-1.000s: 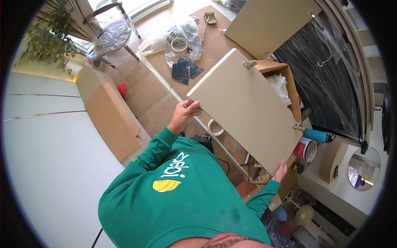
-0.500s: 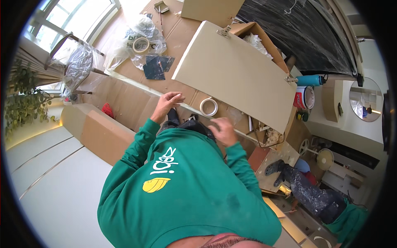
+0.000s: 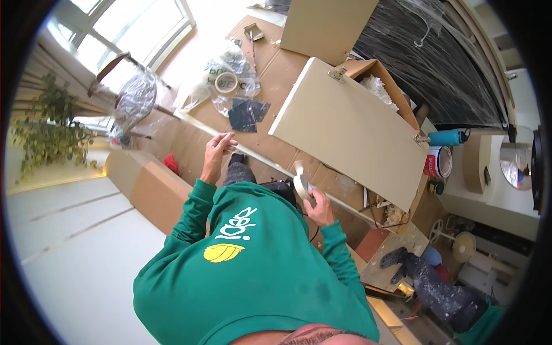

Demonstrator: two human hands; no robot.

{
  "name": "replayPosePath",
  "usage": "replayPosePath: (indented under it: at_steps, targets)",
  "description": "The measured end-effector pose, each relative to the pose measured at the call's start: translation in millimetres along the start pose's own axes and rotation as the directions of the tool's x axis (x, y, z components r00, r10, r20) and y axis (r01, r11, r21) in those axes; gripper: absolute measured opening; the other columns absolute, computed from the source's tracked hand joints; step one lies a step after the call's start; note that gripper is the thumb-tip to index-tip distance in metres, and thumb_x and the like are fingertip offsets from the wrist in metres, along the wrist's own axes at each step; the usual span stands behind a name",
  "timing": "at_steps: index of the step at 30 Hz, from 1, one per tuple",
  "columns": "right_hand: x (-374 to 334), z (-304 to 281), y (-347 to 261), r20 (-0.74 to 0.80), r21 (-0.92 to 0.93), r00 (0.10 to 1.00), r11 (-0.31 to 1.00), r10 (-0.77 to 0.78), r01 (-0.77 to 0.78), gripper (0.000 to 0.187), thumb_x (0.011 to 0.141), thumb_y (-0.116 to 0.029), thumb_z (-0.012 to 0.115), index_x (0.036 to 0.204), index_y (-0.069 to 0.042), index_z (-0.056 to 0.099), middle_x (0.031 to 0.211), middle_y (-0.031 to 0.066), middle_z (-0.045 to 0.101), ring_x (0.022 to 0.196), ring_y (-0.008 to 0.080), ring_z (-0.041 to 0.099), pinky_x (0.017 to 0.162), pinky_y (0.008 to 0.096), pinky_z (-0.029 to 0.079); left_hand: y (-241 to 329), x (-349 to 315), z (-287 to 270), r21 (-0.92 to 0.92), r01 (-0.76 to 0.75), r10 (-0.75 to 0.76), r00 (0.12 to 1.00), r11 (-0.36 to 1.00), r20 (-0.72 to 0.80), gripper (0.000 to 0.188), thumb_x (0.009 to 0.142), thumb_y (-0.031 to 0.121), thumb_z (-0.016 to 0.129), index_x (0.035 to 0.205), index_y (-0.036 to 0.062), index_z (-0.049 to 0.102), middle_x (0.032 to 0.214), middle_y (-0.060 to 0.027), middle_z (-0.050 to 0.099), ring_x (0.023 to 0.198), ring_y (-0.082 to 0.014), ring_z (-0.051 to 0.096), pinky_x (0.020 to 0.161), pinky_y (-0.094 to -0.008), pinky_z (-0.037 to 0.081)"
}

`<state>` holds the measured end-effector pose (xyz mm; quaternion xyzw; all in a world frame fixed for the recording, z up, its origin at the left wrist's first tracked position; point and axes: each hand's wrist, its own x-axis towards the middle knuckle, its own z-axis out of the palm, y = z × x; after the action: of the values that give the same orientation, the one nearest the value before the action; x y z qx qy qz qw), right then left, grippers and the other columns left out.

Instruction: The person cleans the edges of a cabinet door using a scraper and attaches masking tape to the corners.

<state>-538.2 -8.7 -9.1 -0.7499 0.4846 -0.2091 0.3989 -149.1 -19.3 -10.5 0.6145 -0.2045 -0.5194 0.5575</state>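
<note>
My right hand [image 3: 319,210] grips a roll of pale masking tape [image 3: 300,185] by its near side, in front of my body. The roll is tilted up on edge and somewhat blurred. My left hand [image 3: 216,155] is raised further left, its fingertips pinched together; anything between them is too small to make out. Just beyond my hands lies a large cream cabinet door [image 3: 351,135] with metal hinges along its far edge, on a cardboard-covered work surface [image 3: 275,152].
A second tape roll [image 3: 226,83] rests on clear plastic, beside dark sheets [image 3: 247,115]. A paint can [image 3: 438,162] and a blue bottle [image 3: 447,138] stand right of the door. At lower right are a co-worker's paint-spattered legs [image 3: 437,287]. A plastic-wrapped chair [image 3: 135,103] stands left.
My right hand has taken hold of the tape roll and lifted it off the surface. My left hand stays raised with pinched fingers. The view has shifted, moving the scene down and right.
</note>
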Motion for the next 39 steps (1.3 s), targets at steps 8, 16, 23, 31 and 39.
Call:
replayPosePath:
  at_steps: [8, 16, 23, 31, 39]
  targets:
    - [8.6, -10.3, -182.8, -0.101, 0.366, 0.98, 0.923, 0.169, -0.121, 0.028, 0.081, -0.01, 0.063, 0.106, 0.003, 0.062, 0.102, 0.016, 0.067, 0.094, 0.0301, 0.066, 0.09, 0.037, 0.051, 118.4, 112.0, 41.4, 0.293, -0.116, -0.177, 0.574, 0.949, 0.8, 0.044, 0.102, 0.039, 0.062, 0.125, 0.0021, 0.065, 0.106, -0.0042, 0.072, 0.093, -0.0089, 0.062, 0.084, -0.0241, 0.049]
    - [68.9, 41.1, -288.1, -0.366, 0.271, 0.89, 0.946, 0.272, -0.178, 0.029, 0.082, -0.011, 0.062, 0.105, 0.005, 0.06, 0.104, 0.02, 0.066, 0.094, 0.0338, 0.064, 0.09, 0.0383, 0.051, 131.1, 140.1, 49.7, 0.339, 0.011, -0.339, 0.014, 0.941, 0.941, 0.067, 0.099, 0.05, 0.062, 0.14, -0.0025, 0.052, 0.124, -0.0126, 0.065, 0.112, -0.0187, 0.06, 0.096, -0.0357, 0.05]
    - [93.4, 75.2, -308.0, -0.411, 0.205, 0.878, 0.963, 0.245, -0.174, 0.03, 0.082, -0.012, 0.065, 0.106, 0.005, 0.06, 0.105, 0.0207, 0.064, 0.097, 0.0371, 0.063, 0.088, 0.0398, 0.051, 129.4, 151.2, 44.7, 0.358, 0.149, -0.37, 0.061, 0.922, 0.927, 0.029, 0.096, 0.021, 0.074, 0.117, 0.0016, 0.068, 0.1, 0.0, 0.068, 0.086, -0.0076, 0.059, 0.078, -0.0253, 0.049]
    - [103.8, 96.1, -303.8, -0.46, 0.22, 0.822, 0.94, 0.335, -0.26, 0.029, 0.086, -0.014, 0.063, 0.109, 0.003, 0.059, 0.101, 0.0195, 0.062, 0.091, 0.0357, 0.062, 0.082, 0.0403, 0.049, 160.2, 174.9, 50.6, 0.273, 0.079, -0.284, 0.219, 0.959, 0.934, 0.018, 0.094, 0.009, 0.075, 0.11, 0.0014, 0.071, 0.09, -0.0002, 0.071, 0.078, -0.0068, 0.062, 0.07, -0.0215, 0.051]
    - [120.9, 116.0, -275.8, -0.757, 0.127, 0.548, 0.903, 0.356, -0.411, 0.046, 0.096, -0.021, 0.064, 0.138, -0.004, 0.052, 0.108, 0.0241, 0.067, 0.095, 0.0398, 0.066, 0.081, 0.0448, 0.053, 193.1, 258.9, 152.2, 0.063, -0.516, 0.097, 0.277, 0.854, 0.956, 0.032, 0.089, -0.001, 0.073, 0.119, -0.0049, 0.065, 0.084, -0.0035, 0.07, 0.076, -0.0081, 0.063, 0.072, -0.0216, 0.05]
